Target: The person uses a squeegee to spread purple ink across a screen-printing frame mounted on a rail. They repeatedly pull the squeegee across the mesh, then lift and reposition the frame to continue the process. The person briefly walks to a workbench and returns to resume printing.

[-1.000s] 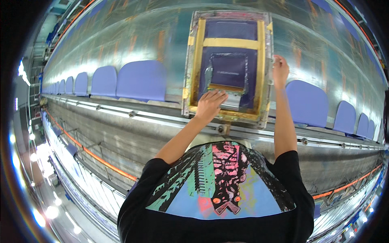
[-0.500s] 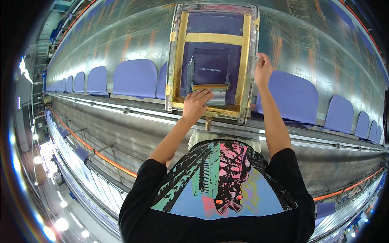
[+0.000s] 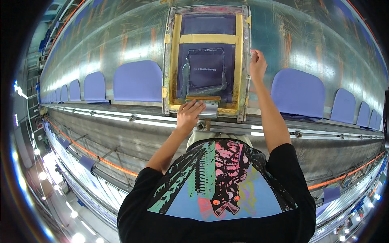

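Note:
A screen-printing frame (image 3: 166,60) lies on the long metal table, edged inside with yellow tape around a dark purple mesh (image 3: 206,71). Wet ink shows as a shiny outline on the mesh, around small light lettering. My left hand (image 3: 189,115) is closed on a squeegee (image 3: 211,108) with a metal holder and an amber blade, at the frame's near end. At the frame's right side, my right hand (image 3: 258,65) has its fingers curled against the edge; the fingertips are partly hidden.
Flat lavender panels with rounded far corners lie in a row, one left (image 3: 137,81) and one right (image 3: 298,92) of the frame. A metal rail (image 3: 154,121) runs along the table's near edge. Behind me stands another long table with an orange bar (image 3: 109,161).
My left hand has drawn the squeegee toward me, to the frame's near edge. The frame sits farther left against the panels, and table surface now shows between it and the right panel.

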Tool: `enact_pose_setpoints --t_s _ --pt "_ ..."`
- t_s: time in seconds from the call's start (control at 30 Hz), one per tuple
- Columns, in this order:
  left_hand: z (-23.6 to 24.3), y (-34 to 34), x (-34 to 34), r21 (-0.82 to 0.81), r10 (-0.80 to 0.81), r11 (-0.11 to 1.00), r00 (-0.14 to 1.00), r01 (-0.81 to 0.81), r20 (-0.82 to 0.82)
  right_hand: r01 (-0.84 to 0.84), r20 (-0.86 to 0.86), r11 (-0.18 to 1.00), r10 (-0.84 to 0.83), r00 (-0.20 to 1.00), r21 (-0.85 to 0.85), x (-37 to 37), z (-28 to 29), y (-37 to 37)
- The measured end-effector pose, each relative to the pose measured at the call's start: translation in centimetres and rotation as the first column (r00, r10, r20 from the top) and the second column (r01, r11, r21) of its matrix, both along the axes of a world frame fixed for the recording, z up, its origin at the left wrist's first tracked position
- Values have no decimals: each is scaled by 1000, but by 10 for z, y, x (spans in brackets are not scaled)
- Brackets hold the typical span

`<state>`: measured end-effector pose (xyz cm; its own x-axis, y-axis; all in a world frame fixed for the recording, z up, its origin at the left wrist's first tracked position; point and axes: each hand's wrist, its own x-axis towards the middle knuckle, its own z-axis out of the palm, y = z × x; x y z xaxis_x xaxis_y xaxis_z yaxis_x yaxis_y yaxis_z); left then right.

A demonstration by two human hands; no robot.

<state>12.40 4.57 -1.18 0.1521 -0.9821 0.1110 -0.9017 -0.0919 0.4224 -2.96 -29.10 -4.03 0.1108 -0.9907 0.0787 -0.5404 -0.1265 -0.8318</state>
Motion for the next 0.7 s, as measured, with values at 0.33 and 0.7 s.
enact_pose_setpoints --t_s 0.33,0.7 --pt "35 -175 92 63 163 986 967 -153 -198 -43 34 991 39 999 124 -9 -4 -10" --pt "-28 -90 31 -199 117 974 992 -108 36 -20 98 974 -3 995 224 -8 -23 -1"
